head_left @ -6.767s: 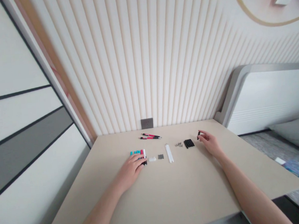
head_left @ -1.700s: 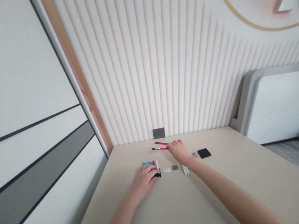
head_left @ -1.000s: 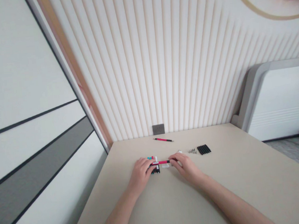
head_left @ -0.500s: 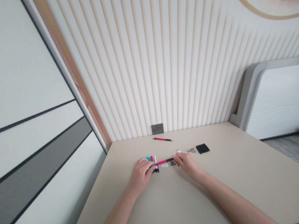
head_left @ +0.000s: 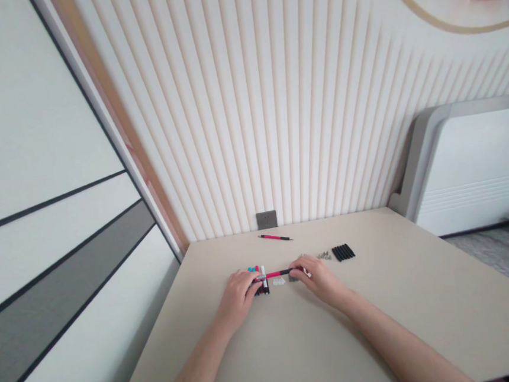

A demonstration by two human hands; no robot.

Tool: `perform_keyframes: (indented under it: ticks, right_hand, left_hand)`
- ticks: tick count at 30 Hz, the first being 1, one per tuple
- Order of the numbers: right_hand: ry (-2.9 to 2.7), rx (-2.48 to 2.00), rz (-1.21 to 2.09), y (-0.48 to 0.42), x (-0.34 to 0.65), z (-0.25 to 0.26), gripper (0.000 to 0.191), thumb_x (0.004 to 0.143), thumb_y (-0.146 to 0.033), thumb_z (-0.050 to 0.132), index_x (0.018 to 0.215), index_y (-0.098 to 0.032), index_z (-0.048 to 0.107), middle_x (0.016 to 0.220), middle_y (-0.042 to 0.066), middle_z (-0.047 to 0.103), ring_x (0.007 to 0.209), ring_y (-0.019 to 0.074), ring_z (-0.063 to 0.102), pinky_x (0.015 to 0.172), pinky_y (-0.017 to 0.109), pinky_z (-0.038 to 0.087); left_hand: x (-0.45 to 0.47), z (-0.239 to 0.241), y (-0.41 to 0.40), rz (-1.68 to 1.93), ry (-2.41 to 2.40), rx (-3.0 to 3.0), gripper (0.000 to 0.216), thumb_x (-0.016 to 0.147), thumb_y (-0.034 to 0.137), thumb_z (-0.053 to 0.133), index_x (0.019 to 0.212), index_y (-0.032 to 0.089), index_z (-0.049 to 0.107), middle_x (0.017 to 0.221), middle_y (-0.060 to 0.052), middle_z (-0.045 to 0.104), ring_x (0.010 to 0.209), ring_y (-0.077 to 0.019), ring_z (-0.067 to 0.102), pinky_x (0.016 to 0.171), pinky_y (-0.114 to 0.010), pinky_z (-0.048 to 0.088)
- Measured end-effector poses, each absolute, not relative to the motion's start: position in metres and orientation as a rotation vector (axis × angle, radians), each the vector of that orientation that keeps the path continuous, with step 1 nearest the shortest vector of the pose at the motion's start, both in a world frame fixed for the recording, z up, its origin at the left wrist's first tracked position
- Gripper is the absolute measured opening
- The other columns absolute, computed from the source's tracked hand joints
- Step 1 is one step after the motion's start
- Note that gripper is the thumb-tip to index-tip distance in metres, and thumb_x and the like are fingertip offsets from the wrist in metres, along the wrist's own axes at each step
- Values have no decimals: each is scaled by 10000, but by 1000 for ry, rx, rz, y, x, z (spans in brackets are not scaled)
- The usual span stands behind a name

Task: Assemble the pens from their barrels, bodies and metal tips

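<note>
Both forearms reach in over the beige surface [head_left: 295, 348]. The left hand [head_left: 239, 290] is closed, fingertips pinching the left end of the red pen [head_left: 274, 273]. The right hand [head_left: 318, 277] is closed too, pinching the dark right end of the same pen. The pen is level, just above the surface, spanning the gap between the hands.

Step in hand, as it looks: two-handed work on the pen, one end gripped in each hand. Any twist or pull would call for a firm pinch at both ends and keeping the pen over the parts row.

- Under the pen: coloured barrels [head_left: 258, 271], white bits [head_left: 279, 281].
- Right of the hands: metal bits [head_left: 324, 255], black tubes [head_left: 343, 252].
- Further back: second pen [head_left: 275, 237] lying alone, then the wall socket [head_left: 266, 219].
</note>
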State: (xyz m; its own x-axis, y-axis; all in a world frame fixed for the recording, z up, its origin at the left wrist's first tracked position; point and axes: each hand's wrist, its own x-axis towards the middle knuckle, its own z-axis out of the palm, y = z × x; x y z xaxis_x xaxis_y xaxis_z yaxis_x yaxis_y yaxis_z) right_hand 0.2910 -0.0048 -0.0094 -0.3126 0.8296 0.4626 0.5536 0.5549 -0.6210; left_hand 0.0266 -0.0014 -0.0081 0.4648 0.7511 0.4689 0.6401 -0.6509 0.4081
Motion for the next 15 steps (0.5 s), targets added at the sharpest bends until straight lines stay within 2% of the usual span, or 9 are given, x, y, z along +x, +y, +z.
perform_keyframes:
  ticks: [5, 8, 12, 15]
  right_hand:
    - [-1998, -1232, 500, -5, 288, -10, 409, 1006, -330, 349, 735, -197, 625, 698, 49, 649, 680, 183, 600, 672, 295, 437]
    - [-1960, -1318, 602, -4, 288, -11, 437, 1004, -345, 349, 681, -198, 604, 644, 28, 641, 607, 165, 585, 627, 278, 416]
    - [-1959, -1280, 643, -3, 290, -11, 404, 989, -334, 383, 690, -194, 616, 664, 16, 649, 637, 155, 591, 650, 268, 416]
    - [-1943, -1197, 597, -3, 292, -10, 246, 950, -316, 475, 818, -198, 645, 802, 24, 680, 754, 165, 612, 721, 271, 434]
  left_hand:
    - [25, -9, 1, 987, 1192, 2569, 201, 982, 298, 468, 1071, 211, 627, 962, -59, 676, 919, -215, 585, 845, -352, 445]
    - [24, -9, 1, 1009, 1177, 2573, 215, 987, 306, 456, 1082, 210, 624, 975, -62, 675, 923, -213, 583, 854, -353, 442]
    - [24, -10, 1, 989, 1179, 2574, 220, 981, 317, 465, 1028, 211, 652, 942, -64, 679, 914, -217, 585, 842, -349, 450]
    - [23, -12, 3, 957, 1174, 2580, 224, 981, 315, 467, 1002, 206, 662, 927, -62, 686, 914, -220, 584, 835, -349, 453]
